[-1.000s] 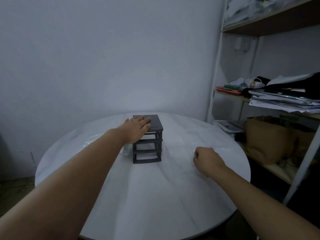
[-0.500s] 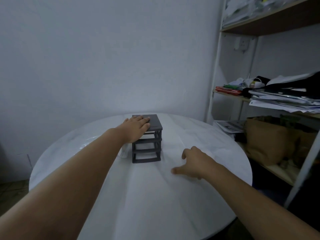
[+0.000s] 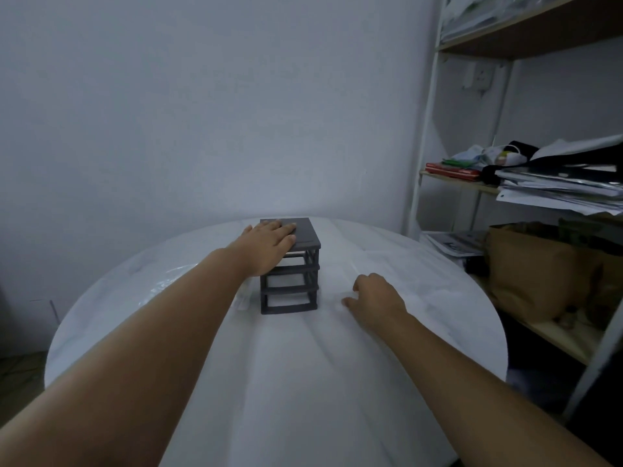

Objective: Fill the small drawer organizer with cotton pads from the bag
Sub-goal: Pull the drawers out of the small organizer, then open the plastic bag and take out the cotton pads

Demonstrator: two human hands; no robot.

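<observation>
The left hand (image 3: 269, 246) lies flat, fingers spread and extended, palm pressed on the smooth top panel of the drawer organizer (image 3: 290, 269), gripping nothing. The right hand (image 3: 374, 299) rests on the worktop (image 3: 303, 382) just right of the organizer's base, fingers loosely curled downward and thumb pointing toward the frame; whether it pinches anything underneath cannot be told. The organizer is a small dark grey plastic frame, boxy, with three open rectangular slots stacked one above another, standing upright near the middle of the round worktop. A white, softly wrinkled covering drapes the worktop. Crinkled clear plastic (image 3: 178, 281) lies on the left side, behind the left forearm.
</observation>
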